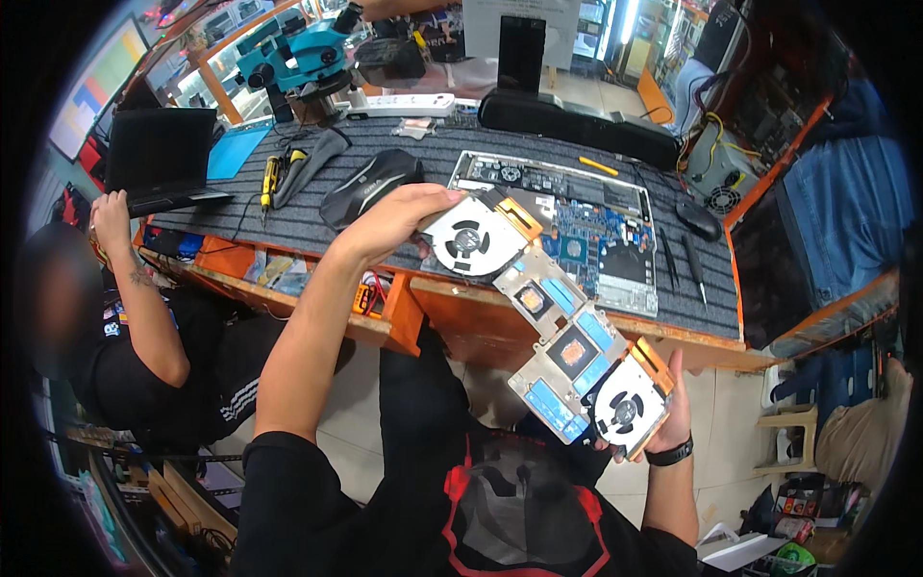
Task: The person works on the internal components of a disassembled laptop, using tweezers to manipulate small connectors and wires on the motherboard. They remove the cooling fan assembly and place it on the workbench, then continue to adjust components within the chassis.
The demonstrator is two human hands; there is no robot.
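Observation:
Between my two hands I hold a laptop cooling assembly [591,332], tilted in front of the bench edge. It has a white fan at each end, copper-coloured fins, blue pads and two square contact plates with greyish paste. My left hand [399,223] grips the upper-left fan, its fingers mostly hidden behind it. My right hand [677,415], with a black watch on the wrist, grips the lower-right fan by its outer edge. Beyond the assembly an opened laptop base [630,274] lies on the striped mat, its blue circuit board and battery exposed. The assembly covers part of it.
A black pouch [370,183], a yellow tool [270,181], tweezers [668,260], a screwdriver [693,269] and a mouse [699,219] lie on the mat [288,226]. A teal microscope [298,58] and black speaker bar [577,127] stand behind. At left, another person touches a laptop [162,154]. A drawer [399,317] juts out.

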